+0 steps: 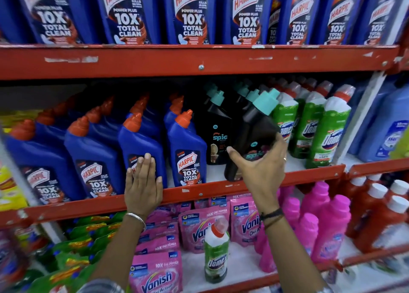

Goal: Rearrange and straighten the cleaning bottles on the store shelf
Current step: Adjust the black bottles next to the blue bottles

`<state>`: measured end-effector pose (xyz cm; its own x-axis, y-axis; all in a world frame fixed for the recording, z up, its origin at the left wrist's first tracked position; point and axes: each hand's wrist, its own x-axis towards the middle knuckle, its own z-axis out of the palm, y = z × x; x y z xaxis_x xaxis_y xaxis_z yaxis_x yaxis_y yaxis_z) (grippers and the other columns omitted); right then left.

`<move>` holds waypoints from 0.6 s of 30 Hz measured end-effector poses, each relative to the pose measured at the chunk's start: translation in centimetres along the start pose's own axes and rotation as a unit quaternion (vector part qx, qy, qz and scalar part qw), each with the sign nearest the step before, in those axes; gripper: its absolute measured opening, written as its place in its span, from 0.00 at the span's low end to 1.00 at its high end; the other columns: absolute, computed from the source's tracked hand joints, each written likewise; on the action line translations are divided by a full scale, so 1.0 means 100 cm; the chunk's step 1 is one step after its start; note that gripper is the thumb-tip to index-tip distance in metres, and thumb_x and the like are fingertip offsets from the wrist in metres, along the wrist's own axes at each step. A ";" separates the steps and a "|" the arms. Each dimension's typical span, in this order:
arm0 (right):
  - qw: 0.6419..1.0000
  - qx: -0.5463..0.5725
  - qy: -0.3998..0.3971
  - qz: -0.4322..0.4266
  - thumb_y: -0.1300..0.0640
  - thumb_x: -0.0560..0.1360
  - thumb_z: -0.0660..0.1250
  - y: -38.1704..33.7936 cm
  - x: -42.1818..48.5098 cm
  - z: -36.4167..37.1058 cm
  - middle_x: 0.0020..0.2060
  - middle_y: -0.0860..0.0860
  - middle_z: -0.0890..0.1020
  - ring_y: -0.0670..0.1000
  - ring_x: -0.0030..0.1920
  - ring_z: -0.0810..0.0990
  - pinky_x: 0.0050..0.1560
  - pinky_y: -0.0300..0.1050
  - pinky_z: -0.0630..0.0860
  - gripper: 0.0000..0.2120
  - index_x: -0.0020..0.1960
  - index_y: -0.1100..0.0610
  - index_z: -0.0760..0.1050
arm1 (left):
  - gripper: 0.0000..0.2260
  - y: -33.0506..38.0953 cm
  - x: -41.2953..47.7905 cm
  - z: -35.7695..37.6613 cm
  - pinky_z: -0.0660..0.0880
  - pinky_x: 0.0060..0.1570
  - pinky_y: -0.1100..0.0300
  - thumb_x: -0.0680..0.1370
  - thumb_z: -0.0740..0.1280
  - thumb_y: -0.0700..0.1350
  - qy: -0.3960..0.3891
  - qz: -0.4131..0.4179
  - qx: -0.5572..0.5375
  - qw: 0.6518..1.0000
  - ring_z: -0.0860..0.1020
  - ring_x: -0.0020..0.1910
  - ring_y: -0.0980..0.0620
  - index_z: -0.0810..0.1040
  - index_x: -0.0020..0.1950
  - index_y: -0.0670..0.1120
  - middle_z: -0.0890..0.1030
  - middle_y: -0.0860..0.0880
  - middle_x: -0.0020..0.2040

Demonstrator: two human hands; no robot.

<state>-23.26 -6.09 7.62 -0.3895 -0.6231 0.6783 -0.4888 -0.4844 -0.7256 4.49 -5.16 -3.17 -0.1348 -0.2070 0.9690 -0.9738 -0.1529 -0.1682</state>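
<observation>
Both forearms reach up from the bottom edge: the right hand (pixel 260 166) wraps its fingers around a black Spic bottle (pixel 252 135), tilted right at the front of the middle red shelf (pixel 199 191). The left hand (pixel 142 182) lies flat, fingers together, against a blue Harpic bottle (pixel 141 146). Green Domex bottles (pixel 325 133) stand just right of the black one.

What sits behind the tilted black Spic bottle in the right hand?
Behind the tilted black Spic bottle held by the right hand, more black bottles with teal caps recede into the dark shelf. Only their caps and shoulders show; how many is hidden.
</observation>
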 end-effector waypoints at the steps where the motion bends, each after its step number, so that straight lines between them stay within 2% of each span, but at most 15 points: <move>1: 1.000 -0.001 -0.007 0.003 0.36 0.57 0.76 -0.003 -0.002 0.009 0.62 0.54 0.73 0.54 0.60 0.73 0.51 0.45 0.70 0.50 0.69 0.60 0.63 | 0.26 0.000 0.000 0.000 0.43 0.77 0.52 0.83 0.49 0.48 0.000 0.000 -0.003 1.000 0.48 0.79 0.52 0.49 0.80 0.42 0.46 0.49 0.80; 4: 1.000 -0.010 -0.023 0.005 0.37 0.59 0.77 -0.005 -0.006 0.031 0.62 0.54 0.71 0.54 0.61 0.72 0.52 0.47 0.71 0.50 0.70 0.59 0.61 | 0.26 0.000 -0.001 0.000 0.45 0.77 0.52 0.83 0.50 0.48 -0.001 0.000 -0.013 1.000 0.48 0.79 0.51 0.48 0.80 0.43 0.46 0.49 0.80; 8: 0.998 -0.033 -0.043 0.009 0.35 0.60 0.76 0.000 -0.009 0.049 0.64 0.55 0.70 0.56 0.61 0.73 0.56 0.58 0.76 0.50 0.71 0.60 0.60 | 0.27 -0.001 -0.002 0.002 0.45 0.77 0.52 0.83 0.50 0.48 -0.001 0.008 -0.009 1.000 0.48 0.79 0.51 0.48 0.80 0.42 0.46 0.48 0.80; 12: 0.997 -0.059 -0.056 0.010 0.36 0.60 0.75 0.007 -0.015 0.060 0.62 0.56 0.71 0.58 0.61 0.74 0.54 0.52 0.73 0.49 0.71 0.60 0.61 | 0.29 -0.001 -0.003 0.003 0.44 0.77 0.52 0.80 0.53 0.47 0.005 0.012 -0.005 1.000 0.48 0.79 0.51 0.49 0.80 0.42 0.47 0.48 0.80; 18: 0.993 -0.107 -0.057 -0.012 0.31 0.65 0.68 0.014 -0.024 0.071 0.64 0.59 0.71 0.61 0.62 0.72 0.46 0.54 0.77 0.50 0.73 0.62 0.57 | 0.27 -0.001 -0.003 0.004 0.45 0.77 0.52 0.81 0.52 0.47 0.010 0.019 -0.003 1.000 0.49 0.79 0.50 0.50 0.79 0.41 0.48 0.47 0.80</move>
<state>-17.48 -9.60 4.21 -0.2920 -0.6841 0.6684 -0.6555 -0.3658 -0.6607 4.71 -5.46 -3.49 -0.1749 -0.1939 0.9653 -0.9689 -0.1403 -0.2037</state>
